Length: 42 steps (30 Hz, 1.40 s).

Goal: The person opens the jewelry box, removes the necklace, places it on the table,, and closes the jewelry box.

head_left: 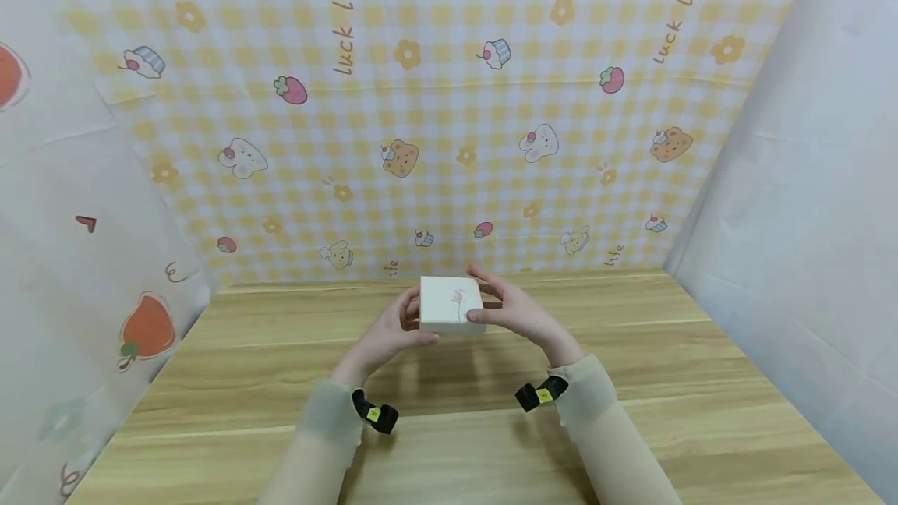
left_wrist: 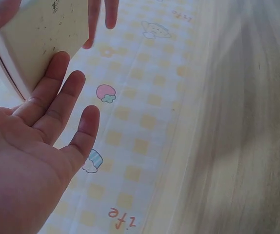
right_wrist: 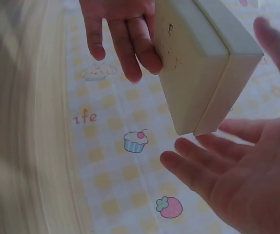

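Note:
A small white lidded box (head_left: 440, 304) with a pink flower on its lid is held up above the wooden table. My left hand (head_left: 393, 331) grips it from the left, the thumb at its near edge; in the left wrist view that hand's fingers (left_wrist: 57, 73) lie against the underside, which bears small dark print. At the box's right side is my right hand (head_left: 515, 310), thumb over the lid in the head view. In the right wrist view its thumb (right_wrist: 274, 41) and fingers are spread around the box (right_wrist: 193, 73), and the seam between lid and base shows.
The wooden table (head_left: 281, 357) spreads under both arms, with a paler board or mat (head_left: 463, 458) at the near edge. A yellow checked cloth (head_left: 449, 115) hangs right behind the table. White cloths stand at left (head_left: 70, 256) and right (head_left: 807, 217). Black straps with cameras circle both wrists.

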Tool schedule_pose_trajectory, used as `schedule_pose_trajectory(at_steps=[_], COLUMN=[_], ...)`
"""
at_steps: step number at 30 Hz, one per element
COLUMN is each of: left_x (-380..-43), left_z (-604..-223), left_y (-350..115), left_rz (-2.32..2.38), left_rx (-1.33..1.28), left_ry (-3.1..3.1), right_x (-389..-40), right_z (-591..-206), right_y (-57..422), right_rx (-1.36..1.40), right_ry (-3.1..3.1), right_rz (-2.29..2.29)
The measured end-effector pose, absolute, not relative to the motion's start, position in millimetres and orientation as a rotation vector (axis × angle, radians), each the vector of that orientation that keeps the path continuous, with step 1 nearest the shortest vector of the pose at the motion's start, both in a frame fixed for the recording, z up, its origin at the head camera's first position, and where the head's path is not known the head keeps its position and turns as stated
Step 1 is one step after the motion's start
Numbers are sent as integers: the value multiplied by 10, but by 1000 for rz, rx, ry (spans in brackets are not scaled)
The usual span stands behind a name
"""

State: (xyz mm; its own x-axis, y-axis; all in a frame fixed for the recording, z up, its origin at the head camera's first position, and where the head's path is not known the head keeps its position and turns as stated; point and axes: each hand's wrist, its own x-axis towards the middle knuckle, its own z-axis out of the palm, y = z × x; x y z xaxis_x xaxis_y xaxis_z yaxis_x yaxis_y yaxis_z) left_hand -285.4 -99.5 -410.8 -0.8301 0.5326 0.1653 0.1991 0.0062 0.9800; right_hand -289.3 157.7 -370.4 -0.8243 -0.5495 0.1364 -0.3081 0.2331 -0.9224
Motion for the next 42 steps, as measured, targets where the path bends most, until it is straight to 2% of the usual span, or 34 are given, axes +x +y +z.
schedule_pose_trajectory(at_steps=[6, 42], left_x=[-2859, -2865], left_z=[-4120, -4144], left_y=[-987, -966], left_rz=[1893, 1850], left_rx=[756, 794], left_ry=[2054, 2067], right_x=[-2902, -2902], right_z=[-3734, -3757], right_y=[1562, 1577], right_rx=[-972, -1018], right_ry=[2355, 2437], right_rz=[-1543, -1504])
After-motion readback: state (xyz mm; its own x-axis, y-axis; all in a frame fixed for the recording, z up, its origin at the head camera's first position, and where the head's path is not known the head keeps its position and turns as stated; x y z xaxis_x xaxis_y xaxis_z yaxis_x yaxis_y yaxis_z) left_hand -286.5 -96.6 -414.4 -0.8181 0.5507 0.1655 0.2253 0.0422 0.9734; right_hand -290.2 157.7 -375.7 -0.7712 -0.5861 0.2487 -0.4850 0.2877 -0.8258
